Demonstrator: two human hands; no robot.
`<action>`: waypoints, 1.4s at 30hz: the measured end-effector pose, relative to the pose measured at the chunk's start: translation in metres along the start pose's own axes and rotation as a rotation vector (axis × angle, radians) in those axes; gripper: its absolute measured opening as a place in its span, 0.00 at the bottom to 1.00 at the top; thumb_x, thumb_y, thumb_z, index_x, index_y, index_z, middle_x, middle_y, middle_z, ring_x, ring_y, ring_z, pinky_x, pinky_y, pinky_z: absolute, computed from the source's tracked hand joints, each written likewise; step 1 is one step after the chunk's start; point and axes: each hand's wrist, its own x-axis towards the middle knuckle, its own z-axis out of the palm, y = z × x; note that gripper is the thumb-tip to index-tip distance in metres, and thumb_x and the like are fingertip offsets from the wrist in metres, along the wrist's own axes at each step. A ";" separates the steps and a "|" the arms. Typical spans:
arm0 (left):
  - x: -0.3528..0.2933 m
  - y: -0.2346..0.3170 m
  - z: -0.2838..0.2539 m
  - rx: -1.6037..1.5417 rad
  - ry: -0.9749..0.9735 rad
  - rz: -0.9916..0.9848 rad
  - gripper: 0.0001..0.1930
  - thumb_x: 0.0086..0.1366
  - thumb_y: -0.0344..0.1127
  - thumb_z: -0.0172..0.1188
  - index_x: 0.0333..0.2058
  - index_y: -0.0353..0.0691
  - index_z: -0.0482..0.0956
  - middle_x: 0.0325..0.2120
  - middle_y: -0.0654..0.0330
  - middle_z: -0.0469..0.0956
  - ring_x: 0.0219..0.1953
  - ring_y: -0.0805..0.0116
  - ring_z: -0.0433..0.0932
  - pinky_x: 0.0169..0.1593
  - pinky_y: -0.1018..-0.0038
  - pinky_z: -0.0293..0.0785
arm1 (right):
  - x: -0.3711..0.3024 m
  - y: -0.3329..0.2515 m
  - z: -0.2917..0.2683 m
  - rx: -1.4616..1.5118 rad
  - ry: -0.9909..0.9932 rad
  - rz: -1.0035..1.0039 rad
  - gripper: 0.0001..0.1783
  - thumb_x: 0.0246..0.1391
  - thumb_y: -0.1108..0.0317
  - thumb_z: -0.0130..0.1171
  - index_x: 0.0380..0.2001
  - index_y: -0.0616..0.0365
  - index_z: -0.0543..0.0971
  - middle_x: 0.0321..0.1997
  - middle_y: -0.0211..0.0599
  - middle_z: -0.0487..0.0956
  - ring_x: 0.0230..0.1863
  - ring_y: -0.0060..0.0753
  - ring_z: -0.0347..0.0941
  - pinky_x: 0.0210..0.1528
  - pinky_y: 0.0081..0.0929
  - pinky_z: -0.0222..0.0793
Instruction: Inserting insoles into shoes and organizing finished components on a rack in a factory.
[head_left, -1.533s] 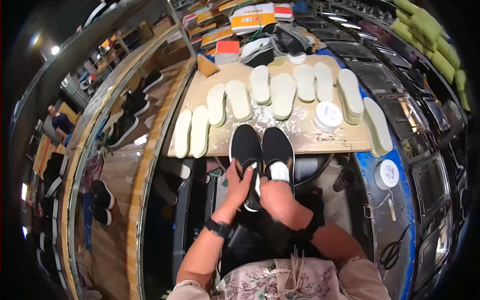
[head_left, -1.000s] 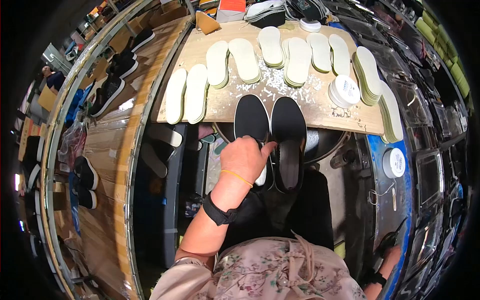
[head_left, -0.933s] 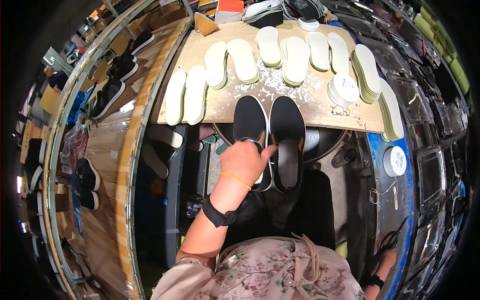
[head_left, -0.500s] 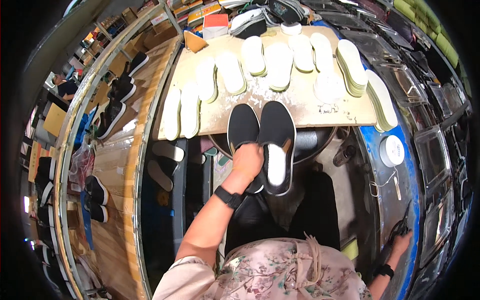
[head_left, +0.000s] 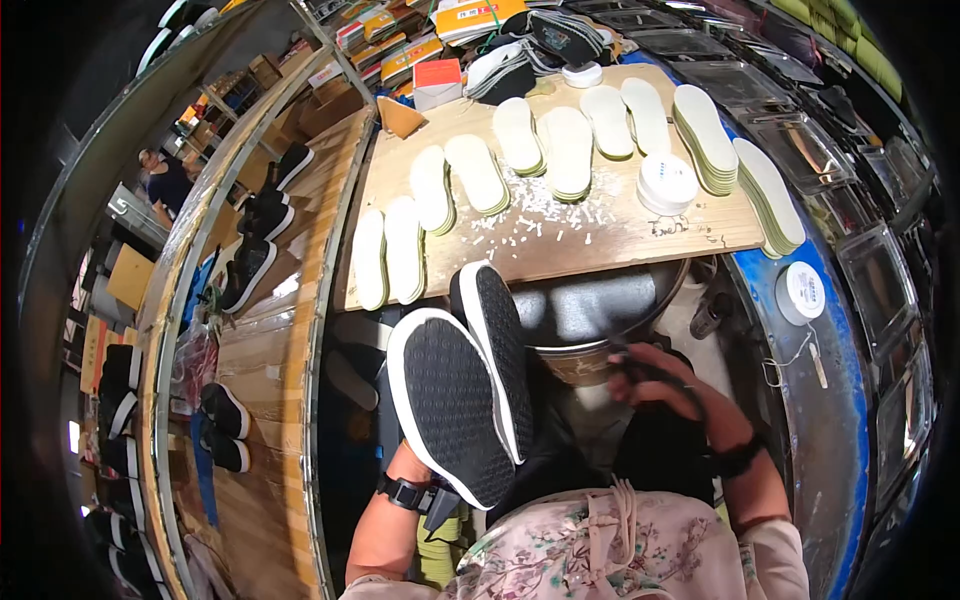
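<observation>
The left hand (head_left: 415, 470) (mostly hidden beneath them) holds two black shoes (head_left: 460, 375) sole-up over the lap. The right hand (head_left: 650, 378) grips a dark tool near the metal basin (head_left: 600, 310), below the surface (head_left: 640, 235) with its white insoles (head_left: 570, 150) and tape roll (head_left: 667, 183).

A pair of black shoes (head_left: 460, 390), soles up at centre frame, shows matt rubber outsoles with a fine dotted tread and smooth white edging. Behind them, the bare wooden board (head_left: 600, 245) looks pale, unvarnished and scattered with white crumbs. Cream insoles (head_left: 475, 172) stacked on it appear soft and matt, like foam. Below the board's edge, a round metal drum (head_left: 590, 320) has a dull grey sheen. At lower right, the blue bench rim (head_left: 840, 420) looks painted and glossy. The floral garment (head_left: 600, 550) at the bottom is thin printed cloth.
</observation>
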 end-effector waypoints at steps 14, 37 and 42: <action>-0.019 0.003 0.011 0.227 -0.135 -0.053 0.23 0.62 0.31 0.50 0.56 0.37 0.59 0.53 0.56 0.64 0.53 0.67 0.64 0.58 0.72 0.58 | 0.069 -0.012 0.085 -1.043 0.271 -0.255 0.28 0.40 0.53 0.63 0.43 0.55 0.71 0.26 0.41 0.75 0.31 0.46 0.73 0.31 0.37 0.67; 0.040 -0.010 0.036 0.313 0.144 -0.218 0.17 0.62 0.28 0.49 0.50 0.36 0.66 0.48 0.59 0.70 0.47 0.68 0.70 0.51 0.73 0.65 | -0.050 -0.001 -0.075 -0.586 0.964 -0.058 0.17 0.44 0.68 0.61 0.40 0.58 0.75 0.27 0.36 0.76 0.26 0.18 0.67 0.30 0.21 0.65; 0.059 -0.008 0.036 0.317 0.214 -0.244 0.15 0.62 0.28 0.49 0.49 0.36 0.68 0.46 0.59 0.71 0.46 0.68 0.71 0.49 0.73 0.67 | -0.204 0.005 -0.167 -1.361 1.404 0.549 0.24 0.43 0.65 0.59 0.46 0.60 0.71 0.41 0.54 0.76 0.43 0.51 0.73 0.44 0.36 0.66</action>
